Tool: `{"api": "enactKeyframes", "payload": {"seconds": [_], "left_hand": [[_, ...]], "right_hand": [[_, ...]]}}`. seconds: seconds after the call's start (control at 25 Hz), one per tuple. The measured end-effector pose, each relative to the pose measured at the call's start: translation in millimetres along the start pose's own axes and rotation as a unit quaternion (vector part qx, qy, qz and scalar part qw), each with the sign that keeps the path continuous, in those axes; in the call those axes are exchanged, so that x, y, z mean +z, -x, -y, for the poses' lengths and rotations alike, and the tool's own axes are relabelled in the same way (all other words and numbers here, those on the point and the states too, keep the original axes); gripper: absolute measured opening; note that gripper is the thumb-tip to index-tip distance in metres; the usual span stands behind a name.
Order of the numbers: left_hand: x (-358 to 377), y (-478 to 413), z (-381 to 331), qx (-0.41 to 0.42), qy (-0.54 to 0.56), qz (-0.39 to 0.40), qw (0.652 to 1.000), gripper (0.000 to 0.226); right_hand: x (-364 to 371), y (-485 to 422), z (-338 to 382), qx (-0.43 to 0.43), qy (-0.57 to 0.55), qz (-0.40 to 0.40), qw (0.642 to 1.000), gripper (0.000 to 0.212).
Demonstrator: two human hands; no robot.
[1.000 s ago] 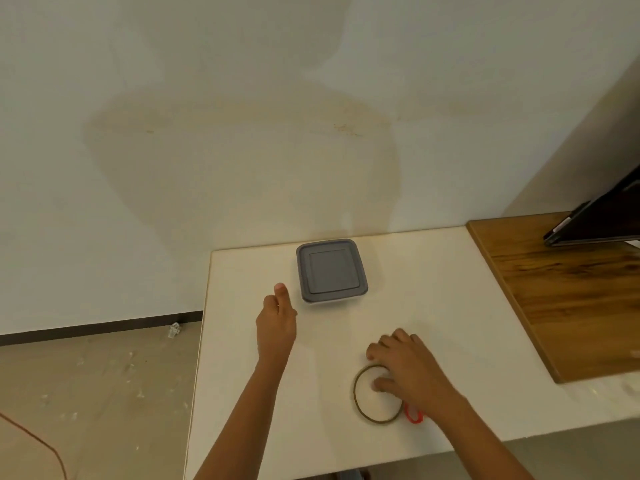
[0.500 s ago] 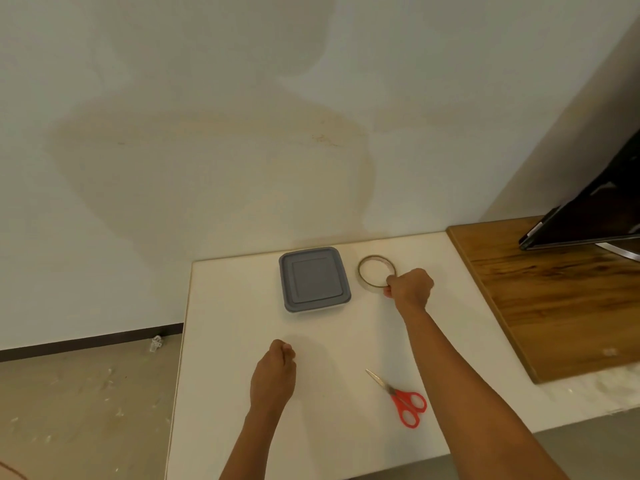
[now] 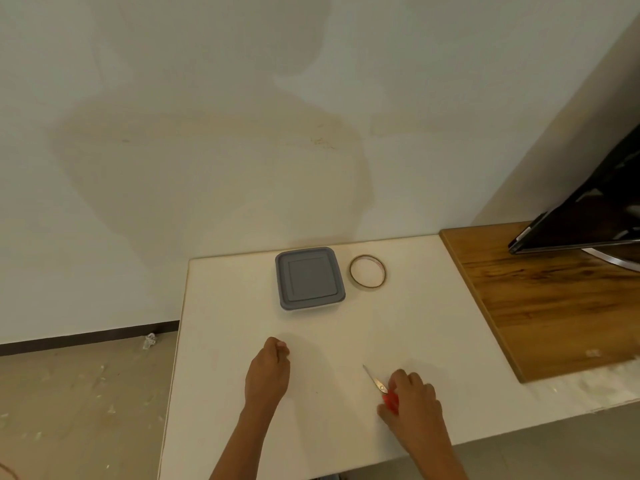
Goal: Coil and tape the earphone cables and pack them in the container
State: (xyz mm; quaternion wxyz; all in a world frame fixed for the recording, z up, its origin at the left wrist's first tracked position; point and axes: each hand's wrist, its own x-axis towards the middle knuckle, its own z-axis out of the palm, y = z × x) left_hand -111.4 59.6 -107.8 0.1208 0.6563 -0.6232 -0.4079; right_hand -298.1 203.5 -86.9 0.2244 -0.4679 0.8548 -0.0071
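Only the head view shows. Lower centre of the frame, on the pale counter (image 3: pixel 225 341), the left hand (image 3: pixel 268 372) rests curled in a fist with nothing visible in it. It is well apart from the right hand (image 3: pixel 412 401), whose fingers curl over the red handles of the scissors (image 3: pixel 386 393). The blades point diagonally toward the upper left. Mid-frame sits the grey container (image 3: pixel 309 278), lid on, with the tape roll (image 3: pixel 367 288) flat just right of it. No earphone cables are in view. The tape looks light and thin, best pinched by its rim.
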Motion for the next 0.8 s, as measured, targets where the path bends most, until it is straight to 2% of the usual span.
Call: {"api": "enactKeyframes", "payload": {"seconds": [0.08, 0.16, 0.24, 0.32, 0.44, 0.6, 0.72, 0.8], "left_hand": [[-1, 1, 0, -0.004, 0.01, 0.006, 1.0, 0.024], [-2, 0, 0, 0.0, 0.014, 0.007, 1.0, 0.025], [-1, 0, 1, 0.005, 0.011, 0.004, 1.0, 0.025], [1, 0, 2, 0.009, 0.009, -0.005, 1.0, 0.024], [4, -3, 4, 0.014, 0.008, -0.016, 1.0, 0.025], [6, -1, 6, 0.021, -0.007, -0.018, 1.0, 0.027], [2, -4, 2, 0.013, 0.014, -0.013, 1.0, 0.026], [0, 5, -1, 0.0, 0.04, 0.014, 0.999, 0.024]], "right_hand": [[0, -6, 0, 0.014, -0.095, -0.025, 0.995, 0.018], [-14, -34, -2, 0.044, -0.192, -0.095, 0.976, 0.019], [-36, -81, -4, 0.086, -0.217, -0.192, 0.953, 0.027], [-59, -134, -1, 0.14, -0.205, -0.239, 0.939, 0.035], [-77, -195, 7, 0.186, -0.179, -0.228, 0.939, 0.044], [-65, -215, 14, 0.188, -0.149, -0.187, 0.952, 0.045], [-65, -199, 14, 0.174, -0.148, -0.231, 0.946, 0.048], [-55, -163, 9, 0.132, -0.169, -0.272, 0.938, 0.045]]}}
